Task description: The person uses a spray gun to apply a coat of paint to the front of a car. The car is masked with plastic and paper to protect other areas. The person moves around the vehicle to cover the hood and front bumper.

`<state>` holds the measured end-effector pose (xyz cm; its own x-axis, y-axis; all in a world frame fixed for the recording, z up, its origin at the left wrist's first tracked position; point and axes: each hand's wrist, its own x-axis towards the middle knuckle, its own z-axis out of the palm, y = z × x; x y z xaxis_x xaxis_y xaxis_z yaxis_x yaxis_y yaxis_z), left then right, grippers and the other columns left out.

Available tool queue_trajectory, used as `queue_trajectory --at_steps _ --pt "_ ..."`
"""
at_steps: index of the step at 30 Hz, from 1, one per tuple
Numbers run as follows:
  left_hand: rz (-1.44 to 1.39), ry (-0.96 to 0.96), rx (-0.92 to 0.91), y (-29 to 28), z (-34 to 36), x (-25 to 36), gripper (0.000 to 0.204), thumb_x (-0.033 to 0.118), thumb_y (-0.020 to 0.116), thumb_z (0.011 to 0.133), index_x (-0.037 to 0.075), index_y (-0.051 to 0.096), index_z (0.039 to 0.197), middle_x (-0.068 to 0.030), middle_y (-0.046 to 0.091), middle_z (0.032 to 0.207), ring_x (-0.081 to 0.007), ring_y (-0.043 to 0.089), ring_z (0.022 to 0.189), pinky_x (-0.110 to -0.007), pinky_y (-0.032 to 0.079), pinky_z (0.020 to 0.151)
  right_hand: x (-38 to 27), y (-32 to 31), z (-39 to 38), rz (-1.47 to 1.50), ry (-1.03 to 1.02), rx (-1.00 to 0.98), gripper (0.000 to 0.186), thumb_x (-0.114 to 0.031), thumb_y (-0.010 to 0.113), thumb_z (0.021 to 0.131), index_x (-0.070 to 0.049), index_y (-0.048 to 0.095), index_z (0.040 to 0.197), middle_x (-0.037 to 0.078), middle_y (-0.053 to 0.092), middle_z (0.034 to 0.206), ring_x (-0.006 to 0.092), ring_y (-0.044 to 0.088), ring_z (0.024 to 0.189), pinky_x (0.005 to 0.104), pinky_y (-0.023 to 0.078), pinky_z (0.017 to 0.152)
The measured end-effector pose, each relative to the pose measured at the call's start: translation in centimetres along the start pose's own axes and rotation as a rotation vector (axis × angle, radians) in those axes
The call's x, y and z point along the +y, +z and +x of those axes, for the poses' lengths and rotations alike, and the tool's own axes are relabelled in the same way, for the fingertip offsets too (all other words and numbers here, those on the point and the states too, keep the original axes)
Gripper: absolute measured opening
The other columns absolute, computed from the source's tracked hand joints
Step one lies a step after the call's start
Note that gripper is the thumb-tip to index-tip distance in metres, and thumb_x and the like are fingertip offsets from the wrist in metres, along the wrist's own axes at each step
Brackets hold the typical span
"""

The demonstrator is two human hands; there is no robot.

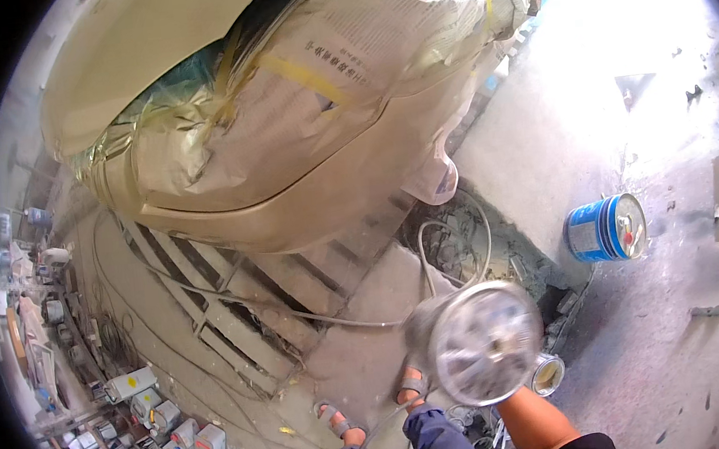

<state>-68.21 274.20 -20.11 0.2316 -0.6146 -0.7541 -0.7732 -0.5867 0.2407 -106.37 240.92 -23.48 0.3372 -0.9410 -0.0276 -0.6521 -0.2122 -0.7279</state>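
Observation:
A silvery wheel rim (490, 343), its spokes smeared by motion, is raised in front of my legs with its round face turned up to the right. My bare right forearm (530, 423), in a short black sleeve, runs up behind its lower edge. The rim hides my right hand, but the arm's position shows it holding the rim. Left of the face, the rim's grey barrel reaches back over my sandalled foot (412, 384). A pale hose (351, 321) passes behind the rim. My left hand is out of view.
Ahead stands a beige car body (272, 215), partly masked with paper (344, 61) and tape. Slatted framework (209, 278) lies below it, beside a rubble-filled hollow (458, 237). A blue bucket (590, 233) and a small open can (549, 374) are at right. Several cans (166, 416) crowd the lower left.

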Motion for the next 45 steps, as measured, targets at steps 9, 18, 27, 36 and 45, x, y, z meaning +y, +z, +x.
queue_trajectory --at_steps 9,18,27,36,45 --pt "0.081 -0.023 -0.057 -1.6 -0.2 2.3 0.036 0.032 0.047 0.086 -0.002 0.059 0.091 -0.0263 0.06 0.082 -0.0446 0.057 0.079 -0.05 0.045 0.068 1.0 -9.2 4.0 0.303 0.194 0.058 0.007 -0.01 0.058 0.082 -0.01 0.059 0.089 0.002 0.057 0.077 0.0125 0.052 0.059 0.025 0.042 0.05" --pt "0.164 -0.09 0.016 -2.6 2.2 6.6 0.029 0.029 0.06 0.074 0.003 0.061 0.086 -0.0213 0.062 0.075 -0.0401 0.06 0.073 -0.046 0.047 0.067 -2.9 -21.9 9.0 0.736 0.433 1.113 0.023 -0.023 0.059 0.087 -0.008 0.06 0.104 -0.003 0.055 0.06 0.0018 0.045 0.047 0.017 0.03 0.041" --pt "0.274 -0.134 0.074 -7.1 5.2 -2.7 0.029 0.023 0.066 0.066 0.003 0.062 0.086 -0.0206 0.063 0.077 -0.0376 0.061 0.077 -0.044 0.048 0.07 -2.8 -7.7 -0.1 0.807 0.549 0.703 0.033 -0.018 0.055 0.089 -0.008 0.049 0.119 0.005 0.058 0.108 0.0071 0.054 0.059 0.0202 0.039 0.049" --pt "0.378 -0.147 0.36 -9.7 8.7 -15.0 0.021 0.011 0.066 0.063 0.0 0.06 0.079 -0.0194 0.061 0.073 -0.0369 0.06 0.071 -0.043 0.047 0.066 -1.3 10.8 -0.7 1.212 0.636 0.151 0.026 -0.014 0.054 0.085 -0.008 0.057 0.11 0.002 0.058 0.066 0.0067 0.049 0.054 0.0196 0.034 0.046" --pt "0.364 0.061 0.69 -10.1 15.9 -10.2 0.013 0.002 0.059 0.065 -0.001 0.054 0.077 -0.0173 0.055 0.073 -0.0371 0.054 0.07 -0.043 0.042 0.063 16.7 13.7 4.9 1.204 0.703 0.333 0.025 -0.031 0.06 0.085 -0.008 0.055 0.075 0.001 0.053 0.06 0.009 0.048 0.048 0.0226 0.035 0.04"
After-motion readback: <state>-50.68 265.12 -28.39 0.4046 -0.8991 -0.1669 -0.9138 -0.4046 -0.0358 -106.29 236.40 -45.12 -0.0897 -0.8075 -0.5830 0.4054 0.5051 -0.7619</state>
